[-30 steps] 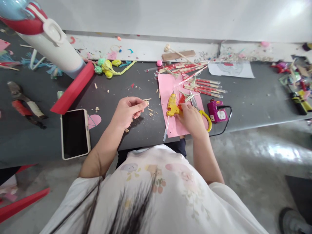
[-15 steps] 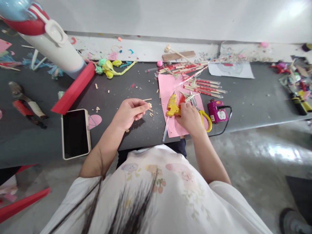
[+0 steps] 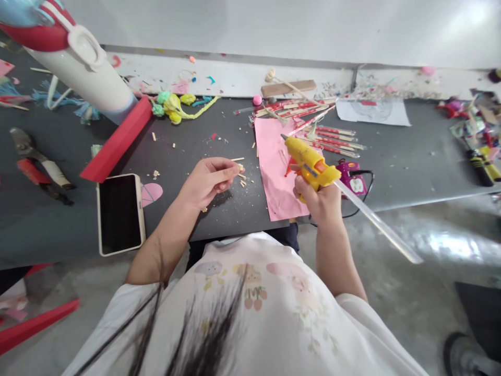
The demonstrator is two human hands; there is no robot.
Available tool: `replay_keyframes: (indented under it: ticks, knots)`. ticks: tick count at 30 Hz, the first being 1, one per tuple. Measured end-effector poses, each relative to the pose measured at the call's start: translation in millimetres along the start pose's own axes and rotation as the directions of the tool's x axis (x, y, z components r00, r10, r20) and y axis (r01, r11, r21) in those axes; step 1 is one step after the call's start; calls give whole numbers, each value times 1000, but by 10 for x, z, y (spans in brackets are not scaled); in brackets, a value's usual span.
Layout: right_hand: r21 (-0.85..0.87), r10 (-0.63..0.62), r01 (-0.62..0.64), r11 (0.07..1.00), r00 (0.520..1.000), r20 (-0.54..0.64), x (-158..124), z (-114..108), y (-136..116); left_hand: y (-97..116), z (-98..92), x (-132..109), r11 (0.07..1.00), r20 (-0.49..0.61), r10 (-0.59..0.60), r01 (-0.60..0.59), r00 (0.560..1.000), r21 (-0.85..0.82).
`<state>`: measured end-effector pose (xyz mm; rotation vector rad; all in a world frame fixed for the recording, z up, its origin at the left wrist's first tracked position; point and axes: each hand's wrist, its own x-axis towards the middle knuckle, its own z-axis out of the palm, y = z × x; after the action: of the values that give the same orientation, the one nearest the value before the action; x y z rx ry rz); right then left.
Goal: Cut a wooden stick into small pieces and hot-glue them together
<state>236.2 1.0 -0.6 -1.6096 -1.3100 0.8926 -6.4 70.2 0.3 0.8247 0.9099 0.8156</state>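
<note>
My right hand (image 3: 321, 204) is wrapped round the handle of a yellow hot glue gun (image 3: 309, 161), its nozzle pointing up and left. From the gun's rear a long clear glue stick (image 3: 379, 222) sticks out past the table edge. The gun is held over a pink paper sheet (image 3: 270, 162). My left hand (image 3: 209, 181) pinches a small pale wooden piece (image 3: 240, 167) between thumb and fingertips; its exact shape is too small to make out. Short cut bits of wooden stick (image 3: 242, 183) lie on the dark table just beside that hand.
A purple box (image 3: 350, 180) with a black cable stands right of the gun. Bundles of red-and-clear wrapped sticks (image 3: 336, 137) lie behind. Leftward are a phone (image 3: 119, 215), a red bar (image 3: 117, 141), pliers (image 3: 41, 164) and a tall white bottle (image 3: 88, 73).
My right hand has lifted the glue gun off the pink paper and turned it, so the glue stick now points toward the lower right. My left hand has stayed put.
</note>
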Motion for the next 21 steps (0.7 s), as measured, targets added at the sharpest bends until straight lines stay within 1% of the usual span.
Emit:
replay_keyframes:
  ticks: [3, 5, 8, 11, 13, 17, 21]
  knots:
    - [216, 49, -59, 975, 998, 50, -80, 56, -49, -12, -7, 10, 1000, 3, 5, -5, 1000, -15]
    - [282, 60, -88, 955, 993, 106, -126, 85, -75, -27, -7, 16, 1000, 11, 3, -3, 1000, -25]
    - [309, 58, -115, 944, 980, 190, -184, 116, -101, -52, 2, 23, 999, 24, -2, 3, 1000, -42]
    - [325, 24, -107, 940, 968, 250, -235, 142, -112, -61, 12, 26, 999, 26, -14, 16, 1000, -51]
    - [338, 11, -102, 936, 965, 261, -265, 158, -112, -55, 16, 25, 998, 25, -21, 23, 999, -51]
    - [379, 26, -135, 915, 960, 278, -312, 177, -95, -36, 24, 18, 999, 23, -18, 20, 1000, -50]
    - [398, 33, -173, 901, 942, 335, -332, 173, -76, -29, 31, 9, 999, 29, -21, 22, 999, -41]
